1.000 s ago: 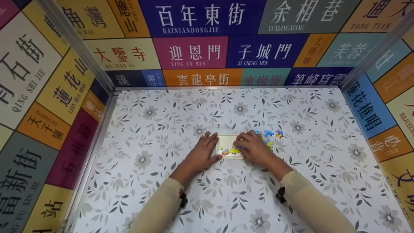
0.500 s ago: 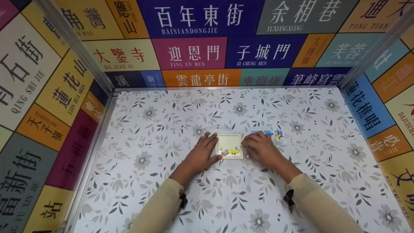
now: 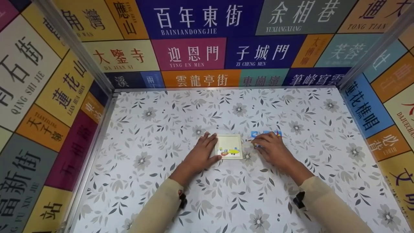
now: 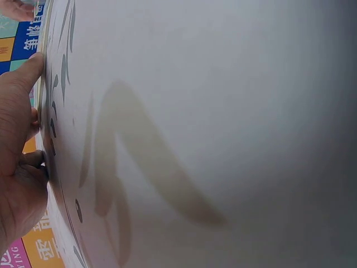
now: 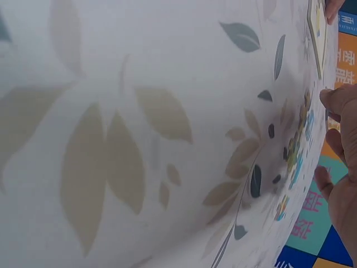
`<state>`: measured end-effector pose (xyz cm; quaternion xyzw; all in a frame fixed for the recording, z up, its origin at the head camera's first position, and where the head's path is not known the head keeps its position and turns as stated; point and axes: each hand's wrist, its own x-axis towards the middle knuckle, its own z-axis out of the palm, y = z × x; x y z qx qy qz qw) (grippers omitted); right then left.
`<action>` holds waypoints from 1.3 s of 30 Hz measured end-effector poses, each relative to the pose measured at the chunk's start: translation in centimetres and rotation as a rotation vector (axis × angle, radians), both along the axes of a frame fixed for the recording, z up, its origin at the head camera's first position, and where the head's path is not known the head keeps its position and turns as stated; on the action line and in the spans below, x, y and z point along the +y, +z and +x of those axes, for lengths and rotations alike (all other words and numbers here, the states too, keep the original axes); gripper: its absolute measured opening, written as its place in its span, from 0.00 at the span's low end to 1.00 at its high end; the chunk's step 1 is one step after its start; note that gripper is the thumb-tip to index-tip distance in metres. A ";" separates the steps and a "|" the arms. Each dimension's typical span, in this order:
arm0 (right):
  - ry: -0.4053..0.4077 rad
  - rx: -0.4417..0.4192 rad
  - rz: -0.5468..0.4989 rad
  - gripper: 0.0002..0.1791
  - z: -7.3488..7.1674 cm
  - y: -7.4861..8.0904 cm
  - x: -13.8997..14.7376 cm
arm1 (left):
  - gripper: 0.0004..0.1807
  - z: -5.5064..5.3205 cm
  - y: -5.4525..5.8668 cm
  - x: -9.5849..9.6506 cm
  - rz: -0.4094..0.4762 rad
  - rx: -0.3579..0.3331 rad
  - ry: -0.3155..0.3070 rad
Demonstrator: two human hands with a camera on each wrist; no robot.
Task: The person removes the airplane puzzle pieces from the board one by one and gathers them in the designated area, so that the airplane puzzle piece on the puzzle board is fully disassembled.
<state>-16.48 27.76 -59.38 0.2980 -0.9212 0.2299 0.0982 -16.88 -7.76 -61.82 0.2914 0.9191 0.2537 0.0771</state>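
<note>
A small pale jigsaw tray lies on the table, with fitted pieces showing yellow and orange shapes along its near edge. The rest of its bed is bare. My left hand rests at the tray's left side, its fingers extended and the thumb by the near corner. To the right of the tray, my right hand is over loose jigsaw pieces, fingers bent and partly covering them. Seen from the right wrist, those fingers are spread beside the colourful jigsaw pieces, with no piece visible between them.
The table wears a white cover printed with grey leaves and flowers. Walls with coloured street-name panels enclose it at the back and both sides.
My right hand has moved from over the tray's right side to the right, onto the loose pieces, uncovering the tray. My left hand has stayed at the tray's left edge.
</note>
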 end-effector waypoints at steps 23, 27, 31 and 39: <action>-0.110 -0.037 0.010 0.18 0.9 0.0 5.2 | 0.44 0.0 -0.1 0.0 -0.010 -0.035 0.016; -0.126 -0.033 0.014 0.18 1.0 -0.1 5.9 | 0.45 0.1 -0.1 0.0 -0.006 -0.036 0.013; -0.100 0.020 0.014 0.18 0.8 -0.3 6.4 | 0.45 0.1 -0.2 0.0 0.001 -0.028 0.011; -0.123 -0.007 0.036 0.21 0.7 -0.5 6.9 | 0.45 0.0 -0.1 0.0 -0.008 -0.026 0.009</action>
